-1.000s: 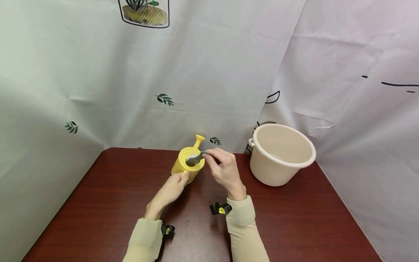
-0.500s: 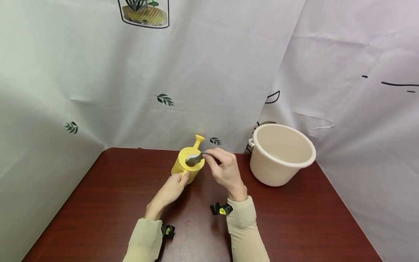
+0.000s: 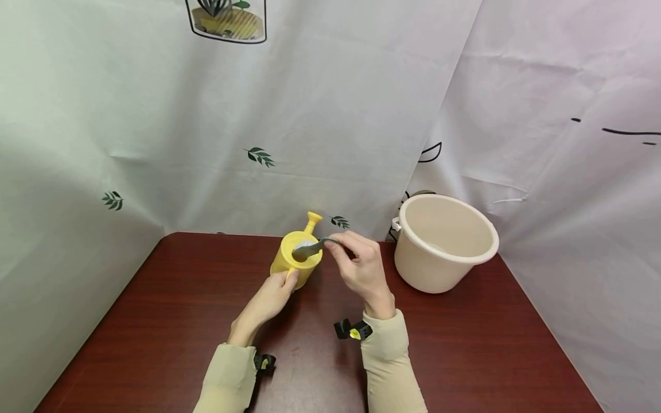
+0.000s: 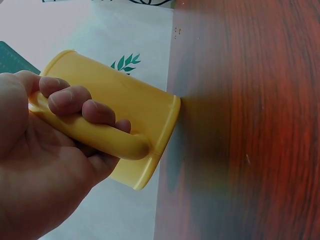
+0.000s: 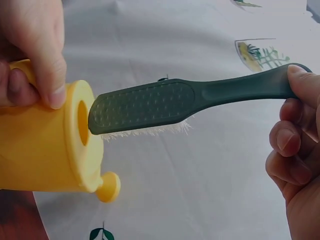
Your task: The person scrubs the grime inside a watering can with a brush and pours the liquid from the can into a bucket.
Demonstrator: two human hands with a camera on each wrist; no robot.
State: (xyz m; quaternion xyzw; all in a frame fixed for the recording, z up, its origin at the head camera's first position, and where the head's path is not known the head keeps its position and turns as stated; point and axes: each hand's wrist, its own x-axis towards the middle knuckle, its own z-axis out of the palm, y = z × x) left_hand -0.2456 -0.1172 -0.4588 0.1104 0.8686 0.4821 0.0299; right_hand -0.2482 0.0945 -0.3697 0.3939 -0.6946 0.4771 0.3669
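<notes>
My left hand (image 3: 265, 301) grips the handle of a yellow watering can (image 3: 280, 265), fingers wrapped round it in the left wrist view. The can is tilted, its base close over the table and its round top opening turned toward me. Pinched by the handle end in my right hand (image 3: 364, 271) is a dark green scrubbing brush (image 5: 145, 102) with pale bristles facing down. The tip of the brush head lies right at the can's opening (image 5: 83, 122) in the right wrist view. Most of the head is outside the can.
A cream bucket (image 3: 434, 269) with a wide rim stands at the table's back right. The dark red-brown table (image 3: 196, 310) meets a white cloth backdrop (image 3: 335, 115) with leaf prints behind and at both sides.
My right hand has shifted slightly right, drawing the brush a little the same way. The left hand and watering can are almost unmoved.
</notes>
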